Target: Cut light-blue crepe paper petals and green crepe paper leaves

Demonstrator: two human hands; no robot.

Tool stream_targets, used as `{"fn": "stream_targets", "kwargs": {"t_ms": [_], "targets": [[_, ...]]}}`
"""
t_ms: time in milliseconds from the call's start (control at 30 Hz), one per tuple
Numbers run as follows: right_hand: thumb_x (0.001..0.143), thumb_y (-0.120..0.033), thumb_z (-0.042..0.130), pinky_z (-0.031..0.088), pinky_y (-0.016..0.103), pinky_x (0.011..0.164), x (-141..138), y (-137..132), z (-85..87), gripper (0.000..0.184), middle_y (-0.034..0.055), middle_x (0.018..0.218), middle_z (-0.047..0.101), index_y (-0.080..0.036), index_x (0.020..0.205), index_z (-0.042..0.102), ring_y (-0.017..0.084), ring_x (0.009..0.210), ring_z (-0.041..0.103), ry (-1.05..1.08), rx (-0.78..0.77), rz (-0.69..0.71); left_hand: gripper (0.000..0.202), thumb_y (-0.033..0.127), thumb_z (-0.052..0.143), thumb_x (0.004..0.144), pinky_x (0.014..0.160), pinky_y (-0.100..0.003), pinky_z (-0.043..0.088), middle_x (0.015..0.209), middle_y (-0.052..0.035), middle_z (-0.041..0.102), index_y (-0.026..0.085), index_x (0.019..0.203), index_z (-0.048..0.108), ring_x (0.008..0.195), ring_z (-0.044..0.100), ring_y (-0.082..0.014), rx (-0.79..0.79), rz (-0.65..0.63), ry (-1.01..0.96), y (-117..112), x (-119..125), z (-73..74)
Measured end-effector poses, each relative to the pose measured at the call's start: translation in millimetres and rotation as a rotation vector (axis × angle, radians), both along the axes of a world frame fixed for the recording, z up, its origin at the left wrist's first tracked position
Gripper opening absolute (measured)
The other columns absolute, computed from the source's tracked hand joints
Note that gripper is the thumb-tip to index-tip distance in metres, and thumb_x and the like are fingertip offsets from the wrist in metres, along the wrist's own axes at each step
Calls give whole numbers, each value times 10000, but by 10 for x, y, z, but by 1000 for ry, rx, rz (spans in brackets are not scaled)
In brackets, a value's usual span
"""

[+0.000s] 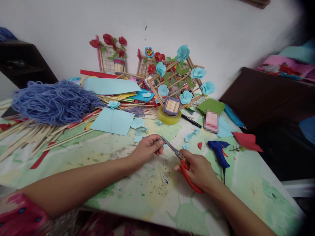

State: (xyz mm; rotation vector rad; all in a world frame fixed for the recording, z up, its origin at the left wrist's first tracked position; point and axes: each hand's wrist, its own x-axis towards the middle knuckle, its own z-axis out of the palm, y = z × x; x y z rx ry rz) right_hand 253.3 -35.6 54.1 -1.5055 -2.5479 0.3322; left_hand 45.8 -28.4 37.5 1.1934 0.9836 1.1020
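The right hand closes its grip through the red loops of the stiff scissors, the safest hold; the left hand pinches their sharp tips.

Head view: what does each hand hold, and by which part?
The right hand grips the red-handled scissors by their handle loops. The left hand pinches at the blade tips; whether it holds anything small there cannot be told.

Open tabletop in front; glue gun beside right hand, yarn and sticks far left.
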Motion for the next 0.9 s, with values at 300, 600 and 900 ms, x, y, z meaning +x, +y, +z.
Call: {"fn": "stream_targets", "kwargs": {"t_ms": [300, 600, 900], "targets": [[790, -386, 478, 249, 208, 487, 0, -2, -4, 188, -38, 562, 546, -237, 899, 513, 147, 517, 499, -12, 1, 2, 228, 370, 530, 818, 546, -206, 342, 570, 33, 542, 163, 724, 510, 531, 440, -79, 7, -5, -7, 4, -5, -1], [762, -410, 498, 217, 241, 504, -12, 21, 7, 277, -19, 564, 552, -216, 960, 475, 188, 563, 535, -72, -15, -1, 244, 396, 546, 799, 534, -211, 340, 566, 29, 540, 156, 758, 536, 523, 445, -83, 1, 24, -9, 2, 0, 10], [773, -395, 481, 226, 240, 511, -7, 16, 20, 260, -9, 595, 557, -216, 960, 503, 180, 567, 527, -44, -14, 20, 237, 389, 538, 807, 524, -206, 338, 570, 27, 539, 157, 758, 531, 520, 444, -81, 2, 29, 5, 4, -1, 1]]}}
